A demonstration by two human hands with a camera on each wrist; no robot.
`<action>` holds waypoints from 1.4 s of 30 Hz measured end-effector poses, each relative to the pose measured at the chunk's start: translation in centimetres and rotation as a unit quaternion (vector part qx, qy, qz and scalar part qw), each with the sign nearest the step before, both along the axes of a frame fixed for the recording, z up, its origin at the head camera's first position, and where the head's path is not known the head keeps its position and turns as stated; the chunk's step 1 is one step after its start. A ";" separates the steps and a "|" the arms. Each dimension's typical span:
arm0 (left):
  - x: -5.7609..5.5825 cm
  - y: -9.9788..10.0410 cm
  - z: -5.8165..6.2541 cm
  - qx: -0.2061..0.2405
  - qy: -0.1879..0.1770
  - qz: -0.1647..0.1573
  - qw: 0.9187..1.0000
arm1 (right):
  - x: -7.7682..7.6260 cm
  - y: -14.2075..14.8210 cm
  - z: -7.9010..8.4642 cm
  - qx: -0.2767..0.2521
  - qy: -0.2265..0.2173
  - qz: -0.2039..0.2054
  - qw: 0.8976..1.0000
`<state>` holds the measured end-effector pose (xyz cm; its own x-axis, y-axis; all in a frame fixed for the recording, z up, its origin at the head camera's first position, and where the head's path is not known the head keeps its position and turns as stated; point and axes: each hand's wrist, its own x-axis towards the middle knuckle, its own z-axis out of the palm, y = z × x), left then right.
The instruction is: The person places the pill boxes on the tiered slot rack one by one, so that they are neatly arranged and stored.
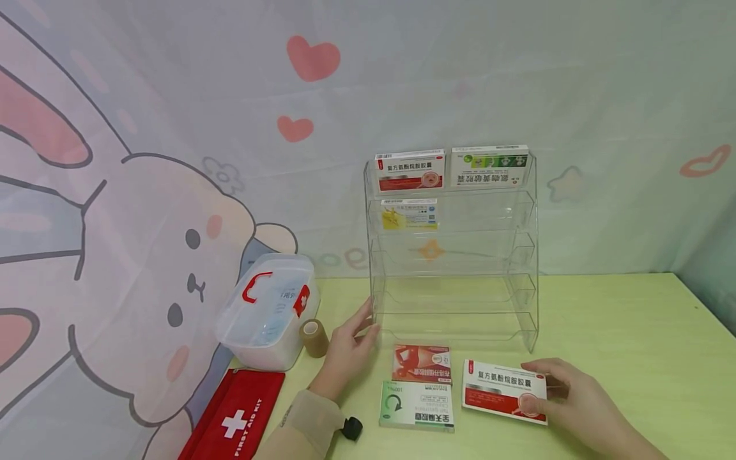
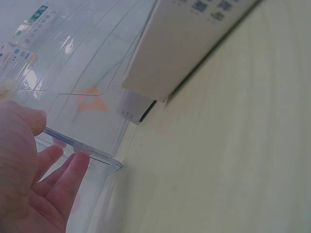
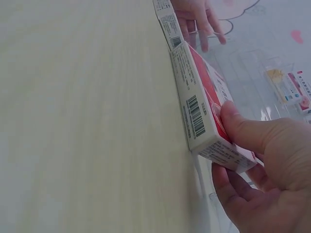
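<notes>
We are holding a red-and-white box point(image 1: 500, 383) in our right hand point(image 1: 581, 402), near and right, in front of the clear rack point(image 1: 454, 324); the thumb is pressing its printed face and the fingers are curling behind, clamped on its right end. We cannot tell whether its lower edge is touching the table point(image 1: 621, 332). Our left hand point(image 1: 349, 345) is gripping the rack's left side low down, thumb and fingers lying on opposite faces of the panel.

As we are judging it, filling the rack is about half done. Three boxes are already standing there: a matching red-and-white carton point(image 1: 410, 172) far left on the top tier, a green-printed carton point(image 1: 489, 169) to its right, and a yellow-and-white carton point(image 1: 409, 216) on the left one tier down. Besides the held box, two are seemingly remaining: an orange-red box point(image 1: 421, 363) is lying just before the rack, and a green-and-white box point(image 1: 416, 409) is lying on its near side.
</notes>
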<state>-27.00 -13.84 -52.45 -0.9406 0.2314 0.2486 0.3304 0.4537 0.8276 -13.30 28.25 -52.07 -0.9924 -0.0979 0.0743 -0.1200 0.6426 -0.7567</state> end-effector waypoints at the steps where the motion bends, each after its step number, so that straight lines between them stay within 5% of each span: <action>1: 0.0 0.0 0.0 0.001 0.000 0.000 1.000 | -0.1 -0.1 0.1 -0.004 0.006 -0.002 1.000; 13: -0.1 0.1 0.0 0.011 0.003 0.001 1.000 | -1.9 -0.8 0.4 -0.024 0.027 -0.028 0.999; 22: -0.1 0.2 -0.3 0.006 0.001 0.000 1.000 | -2.6 -0.9 2.3 -0.045 0.051 -0.047 0.997; 32: -0.1 0.3 -0.3 0.011 -0.005 0.004 1.000 | -5.6 0.2 8.8 -0.017 0.191 -0.064 0.979; 42: -0.1 0.0 -0.2 0.008 -0.001 0.000 1.000 | -10.7 0.7 15.8 -0.086 0.214 -0.087 0.969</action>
<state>-27.13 -13.84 -52.63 -0.9414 0.2267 0.2498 0.3279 0.4406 0.8357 -24.00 28.93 -36.25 -0.8678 0.1195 0.4824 -0.3467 0.5500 -0.7598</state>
